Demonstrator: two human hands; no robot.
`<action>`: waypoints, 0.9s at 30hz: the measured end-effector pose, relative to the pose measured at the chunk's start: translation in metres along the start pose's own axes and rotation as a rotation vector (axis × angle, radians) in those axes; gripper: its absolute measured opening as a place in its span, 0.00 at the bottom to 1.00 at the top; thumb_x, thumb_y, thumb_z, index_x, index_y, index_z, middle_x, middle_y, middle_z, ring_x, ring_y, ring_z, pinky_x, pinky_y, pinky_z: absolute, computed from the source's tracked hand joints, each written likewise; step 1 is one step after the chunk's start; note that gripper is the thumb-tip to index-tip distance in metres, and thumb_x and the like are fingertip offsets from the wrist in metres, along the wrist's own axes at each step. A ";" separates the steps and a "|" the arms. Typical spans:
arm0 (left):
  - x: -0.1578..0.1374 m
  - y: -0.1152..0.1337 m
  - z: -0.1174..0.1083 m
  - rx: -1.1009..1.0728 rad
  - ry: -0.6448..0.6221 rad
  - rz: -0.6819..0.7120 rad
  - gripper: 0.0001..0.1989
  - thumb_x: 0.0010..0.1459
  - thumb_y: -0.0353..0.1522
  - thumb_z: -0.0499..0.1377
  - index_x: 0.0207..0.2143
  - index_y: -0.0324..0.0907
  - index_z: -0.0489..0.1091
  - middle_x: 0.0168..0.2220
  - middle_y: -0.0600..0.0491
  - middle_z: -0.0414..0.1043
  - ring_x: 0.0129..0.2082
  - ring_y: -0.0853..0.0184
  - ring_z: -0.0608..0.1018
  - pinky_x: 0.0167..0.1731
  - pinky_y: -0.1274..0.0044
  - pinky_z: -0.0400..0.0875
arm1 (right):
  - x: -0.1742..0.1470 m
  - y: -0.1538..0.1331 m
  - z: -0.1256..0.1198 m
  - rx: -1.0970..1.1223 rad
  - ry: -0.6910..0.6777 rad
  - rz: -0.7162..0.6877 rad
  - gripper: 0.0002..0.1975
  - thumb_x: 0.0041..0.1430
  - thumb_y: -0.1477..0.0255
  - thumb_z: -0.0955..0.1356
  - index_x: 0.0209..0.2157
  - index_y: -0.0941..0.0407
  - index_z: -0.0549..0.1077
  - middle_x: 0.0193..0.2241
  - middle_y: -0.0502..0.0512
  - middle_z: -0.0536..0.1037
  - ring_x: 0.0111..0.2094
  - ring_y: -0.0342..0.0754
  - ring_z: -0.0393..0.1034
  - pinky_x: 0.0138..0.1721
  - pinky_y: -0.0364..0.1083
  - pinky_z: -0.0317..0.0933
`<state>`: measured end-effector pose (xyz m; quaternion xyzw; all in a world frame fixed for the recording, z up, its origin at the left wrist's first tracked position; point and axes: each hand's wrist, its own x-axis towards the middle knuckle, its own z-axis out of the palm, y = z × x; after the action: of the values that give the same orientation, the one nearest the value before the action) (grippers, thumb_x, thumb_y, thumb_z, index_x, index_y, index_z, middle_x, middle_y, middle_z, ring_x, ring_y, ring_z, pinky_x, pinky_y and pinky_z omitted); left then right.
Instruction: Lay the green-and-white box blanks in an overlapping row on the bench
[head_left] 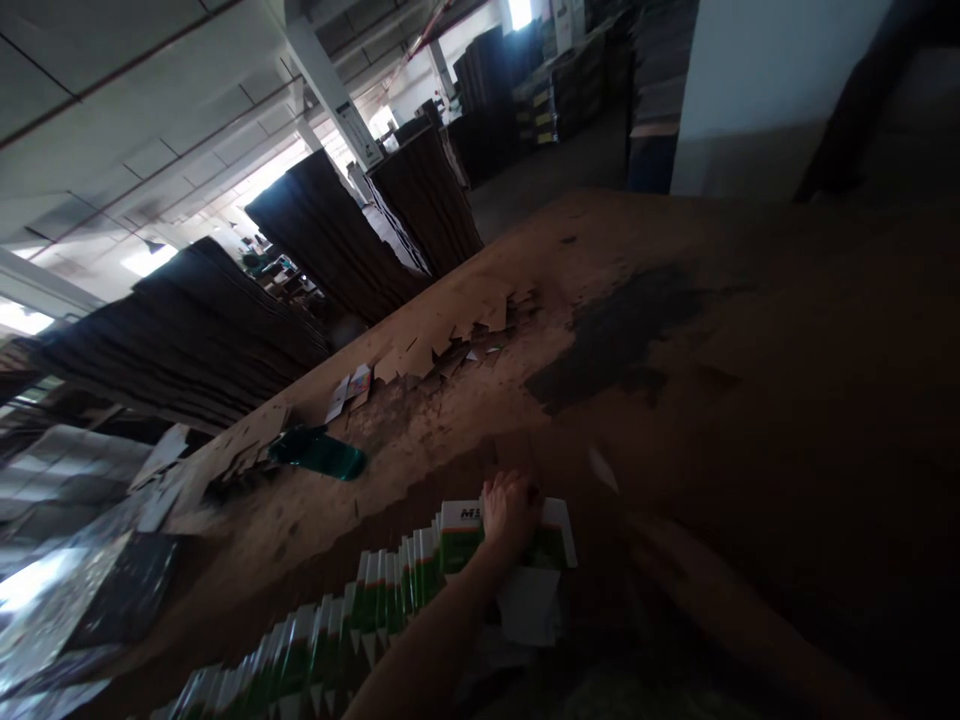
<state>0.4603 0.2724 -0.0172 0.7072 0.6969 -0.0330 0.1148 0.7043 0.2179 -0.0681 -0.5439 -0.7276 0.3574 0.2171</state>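
Observation:
A long row of folded, flat cartons (pixel 300 650), white and green with an orange stripe, lies overlapping across the bench in front of me. My left hand (pixel 511 512) is on the foremost carton (pixel 556 530) at the row's right end, fingers curled over it. A white flap (pixel 529 605) sticks out below that wrist. To the right, apart from the cartons, my right hand (pixel 656 540) is dark and smeared by motion, so its fingers cannot be made out. A small pale blurred piece (pixel 604 468) shows just beyond it.
Brown board covers the wide bench (pixel 442 450). On it lie a green bottle (pixel 319 453), torn cardboard scraps (pixel 450 350) and a small printed piece (pixel 351 388). Tall stacks of sheets (pixel 180 340) stand past the far edge. A white pillar (pixel 757 100) rises at the right.

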 end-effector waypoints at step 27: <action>0.001 0.002 -0.021 -0.219 0.028 -0.019 0.21 0.63 0.41 0.49 0.58 0.52 0.59 0.55 0.52 0.65 0.56 0.60 0.65 0.59 0.60 0.54 | 0.019 -0.080 -0.050 0.159 -0.111 0.026 0.22 0.58 0.59 0.60 0.49 0.53 0.72 0.45 0.58 0.78 0.47 0.54 0.72 0.46 0.50 0.65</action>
<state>0.4604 0.2778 0.0031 0.6842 0.7044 0.0521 0.1815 0.6825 0.2379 0.0233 -0.5137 -0.7008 0.4463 0.2141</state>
